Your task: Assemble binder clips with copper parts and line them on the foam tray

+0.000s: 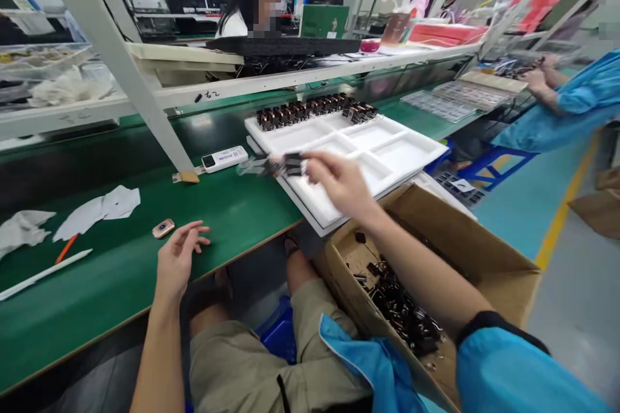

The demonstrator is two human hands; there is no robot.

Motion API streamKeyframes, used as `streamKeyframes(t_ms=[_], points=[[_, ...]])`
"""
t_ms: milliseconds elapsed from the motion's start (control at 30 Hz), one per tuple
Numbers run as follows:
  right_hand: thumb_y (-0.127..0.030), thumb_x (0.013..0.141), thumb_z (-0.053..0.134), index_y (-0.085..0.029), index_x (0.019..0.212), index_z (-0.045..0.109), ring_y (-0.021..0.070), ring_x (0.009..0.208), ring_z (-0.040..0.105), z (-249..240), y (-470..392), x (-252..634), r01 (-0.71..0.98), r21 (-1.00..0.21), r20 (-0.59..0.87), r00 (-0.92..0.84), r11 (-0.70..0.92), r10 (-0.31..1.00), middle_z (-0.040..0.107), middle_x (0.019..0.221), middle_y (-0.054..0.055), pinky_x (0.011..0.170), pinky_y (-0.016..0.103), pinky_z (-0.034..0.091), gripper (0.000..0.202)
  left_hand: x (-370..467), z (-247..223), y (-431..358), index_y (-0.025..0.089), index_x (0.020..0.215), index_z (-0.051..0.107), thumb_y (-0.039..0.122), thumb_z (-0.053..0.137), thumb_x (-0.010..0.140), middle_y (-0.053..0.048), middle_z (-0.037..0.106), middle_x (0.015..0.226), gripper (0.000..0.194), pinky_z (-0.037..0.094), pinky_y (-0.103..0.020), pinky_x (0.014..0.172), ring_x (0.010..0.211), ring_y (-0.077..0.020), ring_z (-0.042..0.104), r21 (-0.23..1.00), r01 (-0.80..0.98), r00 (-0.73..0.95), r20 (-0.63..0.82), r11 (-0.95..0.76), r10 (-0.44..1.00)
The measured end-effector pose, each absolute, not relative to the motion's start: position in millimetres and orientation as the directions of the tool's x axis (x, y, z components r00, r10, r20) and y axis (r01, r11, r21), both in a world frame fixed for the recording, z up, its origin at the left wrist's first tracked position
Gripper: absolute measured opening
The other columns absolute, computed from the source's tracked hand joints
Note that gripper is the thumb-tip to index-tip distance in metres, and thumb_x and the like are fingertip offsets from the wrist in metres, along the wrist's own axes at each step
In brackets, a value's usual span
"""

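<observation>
While the left hand [178,255] is held empty, its fingers loosely bent, over the green table [232,219] at the lower left of the head view, a blurred dark part [293,164] is gripped near the centre of the frame by the fingertips of the right hand [339,182], where it appears over the left edge of a white tray [407,150]. Similar pieces [305,110] are lined up along the tray's far edge, upper centre; loose ones [404,310] are heaped in a cardboard box [465,245] at the lower right. The step in hand is judged to be the handling of single parts between box and tray; for the next move, a secure pinch and careful aim seem to be called for.
</observation>
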State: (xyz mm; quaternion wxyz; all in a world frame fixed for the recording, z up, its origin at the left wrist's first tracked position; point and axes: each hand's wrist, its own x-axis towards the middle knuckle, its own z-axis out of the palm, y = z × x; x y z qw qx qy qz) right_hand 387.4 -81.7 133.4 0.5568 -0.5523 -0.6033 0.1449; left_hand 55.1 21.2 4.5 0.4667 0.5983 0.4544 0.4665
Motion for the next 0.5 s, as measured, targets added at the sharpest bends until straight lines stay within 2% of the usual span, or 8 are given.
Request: streamKeyframes(t_ms=[100, 200, 367, 500], points=[[-0.048, 0.094, 0.067, -0.013, 0.106, 0.073, 0.0192, 0.074, 0.067, 133.5, -46.5, 489.1, 0.483, -0.846, 0.476, 0.494, 0.225, 0.728, 0.068, 0.085, 0.007, 0.069, 0.032, 0.057, 0.037, 54.6, 2.4, 18.5, 0.016, 0.109, 0.074, 0.056, 0.073, 0.085, -0.011, 0.076, 0.102, 0.046, 0.050, -0.029, 0.070, 0.079, -0.0197, 0.068, 0.963, 0.218, 0.200, 0.114, -0.158, 0.973], [-0.036, 0.086, 0.071, -0.009, 0.101, 0.074, 0.0208, 0.073, 0.069, 122.1, -3.2, 578.6, 0.532, -0.847, 0.419, 0.663, 0.003, 0.621, 0.070, 0.080, 0.008, 0.069, 0.032, 0.059, 0.031, 53.1, 0.7, 18.9, 0.017, 0.108, 0.075, 0.054, 0.073, 0.086, -0.010, 0.076, 0.100, 0.044, 0.050, -0.030, 0.069, 0.079, -0.0203, 0.067, 0.968, 0.200, 0.180, 0.115, -0.151, 0.977], [-0.024, 0.084, 0.066, -0.009, 0.093, 0.077, 0.0273, 0.083, 0.070, 107.6, 39.8, 650.0, 0.712, -0.623, 0.474, 0.672, -0.323, 0.569, 0.072, 0.075, 0.010, 0.088, 0.039, 0.055, 0.021, 53.0, 0.4, 20.9, 0.017, 0.104, 0.076, 0.052, 0.075, 0.084, -0.009, 0.075, 0.094, 0.040, 0.047, -0.030, 0.065, 0.074, -0.0193, 0.063, 0.976, 0.162, 0.133, 0.122, -0.143, 0.984], [-0.023, 0.087, 0.061, -0.009, 0.089, 0.077, 0.0319, 0.088, 0.068, 96.9, 60.9, 667.8, 0.779, -0.493, 0.491, 0.617, -0.387, 0.615, 0.072, 0.078, 0.014, 0.091, 0.043, 0.052, 0.021, 55.1, 2.8, 21.2, 0.017, 0.101, 0.076, 0.051, 0.076, 0.083, -0.008, 0.074, 0.092, 0.038, 0.046, -0.030, 0.063, 0.073, -0.0189, 0.062, 0.981, 0.153, 0.104, 0.108, -0.123, 0.989]])
